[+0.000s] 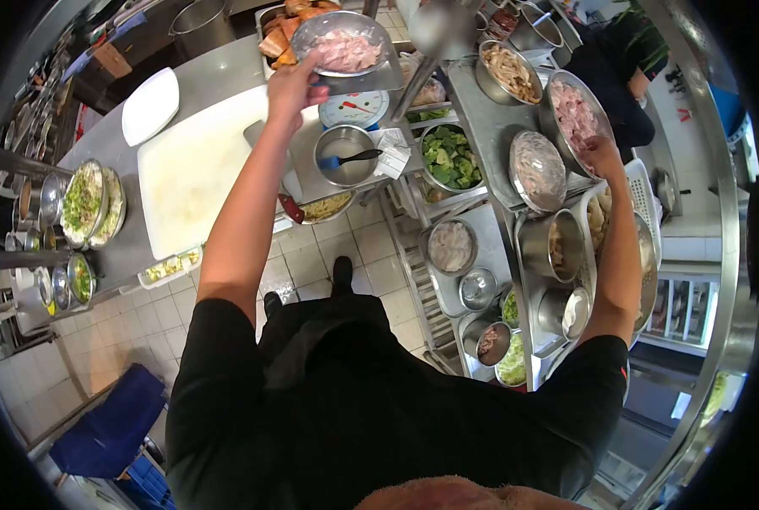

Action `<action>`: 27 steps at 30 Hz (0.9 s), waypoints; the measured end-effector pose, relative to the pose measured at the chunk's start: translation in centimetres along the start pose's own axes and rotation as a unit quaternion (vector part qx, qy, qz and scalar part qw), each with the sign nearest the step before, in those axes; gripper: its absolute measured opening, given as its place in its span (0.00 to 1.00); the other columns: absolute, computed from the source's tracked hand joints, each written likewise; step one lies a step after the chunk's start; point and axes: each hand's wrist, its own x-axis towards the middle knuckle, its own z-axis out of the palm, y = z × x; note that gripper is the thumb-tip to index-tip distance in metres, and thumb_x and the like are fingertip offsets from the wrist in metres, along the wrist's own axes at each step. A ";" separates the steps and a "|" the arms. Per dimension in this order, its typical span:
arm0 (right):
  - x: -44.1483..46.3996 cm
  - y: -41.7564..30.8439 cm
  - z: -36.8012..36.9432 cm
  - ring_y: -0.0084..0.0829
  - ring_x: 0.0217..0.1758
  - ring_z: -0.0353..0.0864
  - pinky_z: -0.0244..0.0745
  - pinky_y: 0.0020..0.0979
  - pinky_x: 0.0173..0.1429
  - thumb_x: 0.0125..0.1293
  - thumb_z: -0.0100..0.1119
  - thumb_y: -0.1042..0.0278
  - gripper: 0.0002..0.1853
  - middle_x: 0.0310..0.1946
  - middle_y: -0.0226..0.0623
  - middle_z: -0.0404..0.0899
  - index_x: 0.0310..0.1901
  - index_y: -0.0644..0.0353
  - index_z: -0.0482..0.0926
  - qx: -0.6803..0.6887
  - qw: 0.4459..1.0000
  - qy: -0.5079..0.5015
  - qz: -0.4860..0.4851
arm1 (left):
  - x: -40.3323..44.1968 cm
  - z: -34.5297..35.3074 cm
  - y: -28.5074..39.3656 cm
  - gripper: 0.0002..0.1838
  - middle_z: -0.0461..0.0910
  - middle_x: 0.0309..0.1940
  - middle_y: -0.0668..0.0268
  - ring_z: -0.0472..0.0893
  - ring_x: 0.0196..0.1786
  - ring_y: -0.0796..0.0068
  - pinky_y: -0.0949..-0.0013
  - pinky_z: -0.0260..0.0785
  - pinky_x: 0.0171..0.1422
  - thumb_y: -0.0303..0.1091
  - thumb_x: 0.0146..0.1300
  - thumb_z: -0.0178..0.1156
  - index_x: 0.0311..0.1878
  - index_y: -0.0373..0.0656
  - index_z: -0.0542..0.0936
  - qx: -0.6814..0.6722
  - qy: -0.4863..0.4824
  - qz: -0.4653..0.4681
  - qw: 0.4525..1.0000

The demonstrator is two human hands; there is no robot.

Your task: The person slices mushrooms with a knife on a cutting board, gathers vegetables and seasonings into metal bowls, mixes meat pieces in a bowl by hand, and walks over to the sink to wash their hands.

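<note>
The left hand is at the far side, its fingers and thumb spread at the left rim of a metal bowl; whether the fingertips press on the rim I cannot tell. Sliced raw meat lies in this bowl, which is set above a dial scale. A tray of orange pieces crowds it on the far left. Just nearer than the scale is a pot with a blue brush in it, leaving little free surface there.

The right hand reaches out to the right, over the near rim of a large bowl of pale raw meat. Its fingers curl down inside; I cannot tell whether they pinch a slice. A film-covered bowl sits just left of it, and a bowl of cooked-looking strips beyond, so room is tight around that hand.

The widest bare surface is the white cutting board on the left table, its near edge close to the table's edge. A red-handled knife has its handle out over the edge. Tiled floor lies open between this table and the containers on the right. At the far right, a person in dark clothing is near the large bowl.
</note>
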 end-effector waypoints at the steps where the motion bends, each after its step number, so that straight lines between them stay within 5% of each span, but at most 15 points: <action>1: 0.4 1.8 0.1 0.35 0.33 0.82 0.75 0.35 0.38 0.48 0.67 0.66 0.17 0.32 0.45 0.83 0.39 0.66 0.83 -0.065 0.996 0.024 -0.056 | 0.1 0.4 0.2 0.23 0.79 0.29 0.59 0.84 0.30 0.68 0.69 0.81 0.29 0.46 0.59 0.67 0.35 0.32 0.74 0.014 0.005 0.009 1.000; 2: 1.9 5.9 0.2 0.38 0.37 0.83 0.76 0.36 0.41 0.50 0.67 0.65 0.17 0.36 0.46 0.83 0.41 0.65 0.83 -0.130 0.984 0.047 -0.116 | 1.1 0.5 -0.1 0.20 0.79 0.26 0.57 0.83 0.25 0.68 0.69 0.80 0.26 0.42 0.58 0.67 0.32 0.31 0.74 0.026 -0.022 0.017 0.999; 5: -0.8 -0.5 -1.1 0.43 0.46 0.84 0.76 0.35 0.52 0.53 0.67 0.59 0.25 0.47 0.50 0.82 0.51 0.63 0.80 -0.247 0.948 0.154 -0.124 | 1.8 1.0 -0.3 0.09 0.81 0.20 0.53 0.84 0.22 0.66 0.68 0.76 0.21 0.28 0.55 0.58 0.24 0.31 0.76 0.176 0.010 0.087 0.981; 8: -7.4 -14.5 0.5 0.30 0.46 0.82 0.75 0.30 0.46 0.61 0.63 0.61 0.16 0.46 0.37 0.83 0.47 0.61 0.81 0.053 0.991 0.099 -0.076 | 0.7 -0.8 -0.2 0.13 0.81 0.19 0.52 0.85 0.23 0.63 0.62 0.78 0.30 0.34 0.51 0.60 0.23 0.29 0.77 0.114 0.079 0.106 0.985; 10: -12.8 -21.1 6.8 0.20 0.44 0.78 0.72 0.22 0.43 0.65 0.61 0.61 0.12 0.43 0.29 0.81 0.46 0.56 0.81 0.282 0.951 0.022 -0.121 | -1.3 -4.1 -2.2 0.09 0.77 0.15 0.57 0.78 0.16 0.69 0.64 0.73 0.23 0.30 0.50 0.61 0.24 0.31 0.78 0.067 0.092 0.163 0.980; 12: -18.7 -26.7 17.7 0.25 0.48 0.79 0.75 0.30 0.48 0.67 0.57 0.70 0.08 0.46 0.31 0.82 0.46 0.56 0.81 0.419 0.897 -0.094 -0.106 | -7.6 -9.5 -2.2 0.09 0.76 0.20 0.62 0.77 0.23 0.74 0.66 0.69 0.25 0.31 0.53 0.61 0.27 0.32 0.78 0.025 0.115 0.115 0.986; 13: -21.3 -30.3 21.5 0.28 0.50 0.79 0.76 0.32 0.51 0.66 0.59 0.72 0.10 0.48 0.33 0.81 0.48 0.60 0.81 0.278 0.911 -0.176 -0.247 | -9.4 -12.2 -3.6 0.09 0.75 0.22 0.65 0.76 0.26 0.76 0.69 0.68 0.27 0.30 0.54 0.60 0.30 0.33 0.78 0.025 0.135 0.118 0.983; 14: -23.2 -31.7 29.1 0.28 0.50 0.79 0.76 0.32 0.53 0.65 0.61 0.71 0.12 0.49 0.38 0.81 0.48 0.64 0.80 0.350 0.891 -0.265 -0.116 | -15.0 -16.1 -2.5 0.08 0.74 0.23 0.67 0.74 0.28 0.78 0.70 0.67 0.28 0.30 0.54 0.60 0.31 0.33 0.78 -0.008 0.119 0.064 0.991; 16: -26.2 -38.4 39.2 0.32 0.55 0.76 0.70 0.34 0.61 0.66 0.60 0.69 0.16 0.51 0.41 0.79 0.54 0.62 0.77 0.414 0.832 -0.348 -0.124 | -19.5 -22.2 -6.3 0.06 0.72 0.22 0.71 0.69 0.26 0.80 0.71 0.63 0.29 0.29 0.54 0.60 0.30 0.35 0.77 -0.057 0.172 0.073 0.981; 18: -25.0 -40.5 53.7 0.34 0.61 0.70 0.66 0.36 0.65 0.68 0.56 0.68 0.21 0.58 0.42 0.73 0.61 0.61 0.71 0.246 0.888 -0.138 -0.364 | -24.6 -29.5 -10.3 0.04 0.70 0.23 0.74 0.68 0.28 0.84 0.74 0.60 0.30 0.28 0.54 0.60 0.28 0.38 0.76 0.040 0.243 0.026 0.969; 19: -23.2 -40.3 62.5 0.37 0.64 0.66 0.63 0.38 0.67 0.69 0.55 0.64 0.24 0.63 0.45 0.66 0.64 0.60 0.66 0.413 0.805 -0.201 -0.377 | -27.3 -32.5 -11.5 0.02 0.69 0.22 0.76 0.66 0.27 0.84 0.76 0.59 0.31 0.25 0.53 0.59 0.29 0.38 0.77 0.049 0.271 0.025 0.961; 20: -20.7 -44.5 66.5 0.37 0.61 0.69 0.66 0.37 0.64 0.69 0.54 0.60 0.23 0.61 0.44 0.69 0.62 0.60 0.70 0.478 0.789 -0.284 -0.260 | -29.4 -35.8 -15.9 0.02 0.69 0.22 0.77 0.65 0.27 0.85 0.77 0.57 0.31 0.23 0.54 0.59 0.31 0.37 0.77 0.022 0.311 0.007 0.950; 22: -16.5 -53.3 72.7 0.38 0.54 0.75 0.70 0.36 0.58 0.63 0.61 0.56 0.20 0.53 0.45 0.77 0.51 0.62 0.80 0.077 0.902 -0.190 -0.379 | -34.9 -41.5 -18.7 0.04 0.72 0.24 0.78 0.65 0.26 0.88 0.78 0.56 0.30 0.23 0.55 0.59 0.35 0.37 0.79 0.008 0.365 -0.074 0.928; 23: -13.1 -54.1 80.8 0.38 0.56 0.74 0.69 0.37 0.58 0.57 0.67 0.57 0.21 0.51 0.46 0.79 0.46 0.64 0.81 0.207 0.866 -0.201 -0.409 | -37.4 -44.3 -21.2 0.06 0.78 0.26 0.72 0.73 0.27 0.84 0.76 0.66 0.31 0.22 0.56 0.57 0.37 0.35 0.79 0.045 0.406 -0.076 0.910; 27: -12.8 -58.5 87.8 0.38 0.55 0.74 0.69 0.38 0.58 0.60 0.63 0.57 0.20 0.50 0.46 0.79 0.47 0.64 0.80 0.129 0.882 -0.222 -0.395 | -47.5 -51.6 -30.0 0.08 0.78 0.25 0.70 0.72 0.23 0.84 0.77 0.65 0.28 0.22 0.55 0.57 0.39 0.36 0.78 -0.002 0.522 -0.145 0.840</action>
